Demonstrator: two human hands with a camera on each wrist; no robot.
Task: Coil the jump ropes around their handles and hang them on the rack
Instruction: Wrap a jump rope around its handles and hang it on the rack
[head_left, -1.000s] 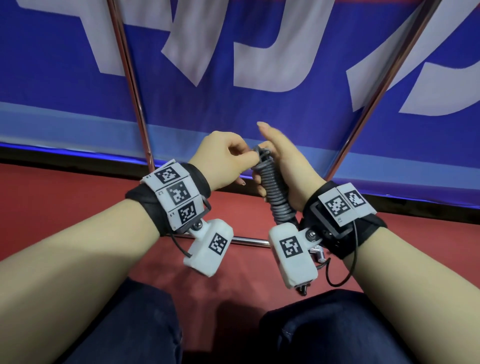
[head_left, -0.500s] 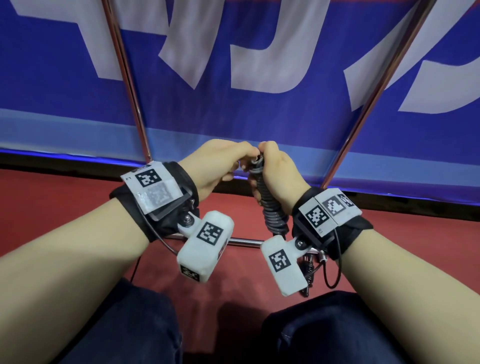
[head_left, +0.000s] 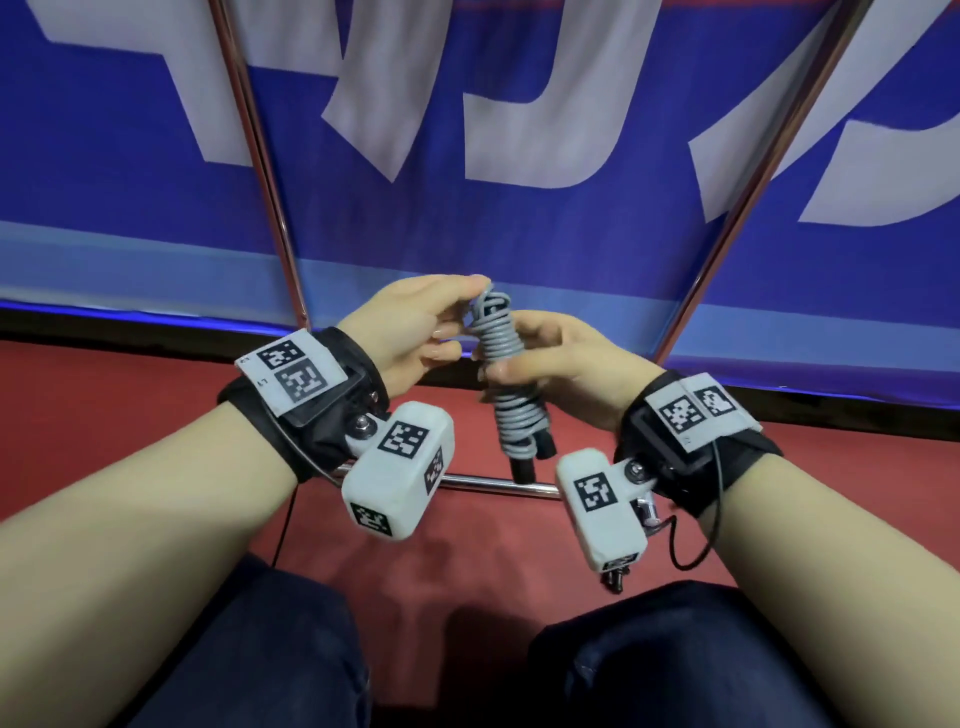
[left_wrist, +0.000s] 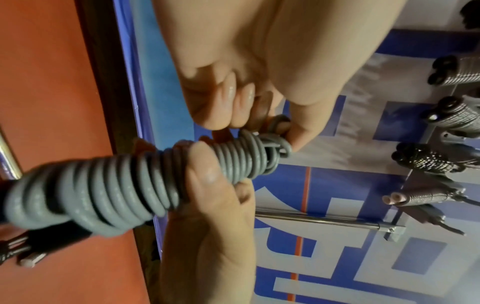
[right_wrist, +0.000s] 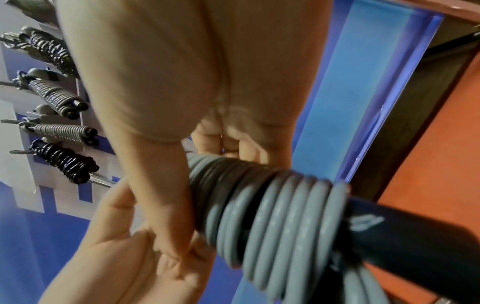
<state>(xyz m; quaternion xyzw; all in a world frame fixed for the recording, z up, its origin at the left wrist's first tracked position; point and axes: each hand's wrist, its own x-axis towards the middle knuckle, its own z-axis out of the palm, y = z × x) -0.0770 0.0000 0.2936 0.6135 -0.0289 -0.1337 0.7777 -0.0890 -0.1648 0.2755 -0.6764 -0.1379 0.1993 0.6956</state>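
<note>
A grey jump rope (head_left: 506, 374) is coiled tightly around its black handles (head_left: 524, 467) and stands nearly upright in front of me. My right hand (head_left: 550, 364) grips the middle of the coil (right_wrist: 272, 222), thumb across the turns (left_wrist: 205, 164). My left hand (head_left: 415, 327) pinches the small rope loop (left_wrist: 280, 131) at the coil's top end (head_left: 491, 301). The rack (left_wrist: 389, 228) with several coiled ropes (left_wrist: 426, 160) hanging on it shows only in the wrist views (right_wrist: 59, 129).
A blue banner with white lettering (head_left: 519, 104) stands ahead behind slanted metal poles (head_left: 260, 171). A horizontal metal bar (head_left: 493, 483) lies low over the red floor (head_left: 104, 415). My knees in dark trousers (head_left: 260, 649) fill the bottom.
Both hands rose slightly and the coil tilted more upright. My left hand moved from beside the right hand up to the coil's top, pinching the end loop. The right grip slid lower on the coil.
</note>
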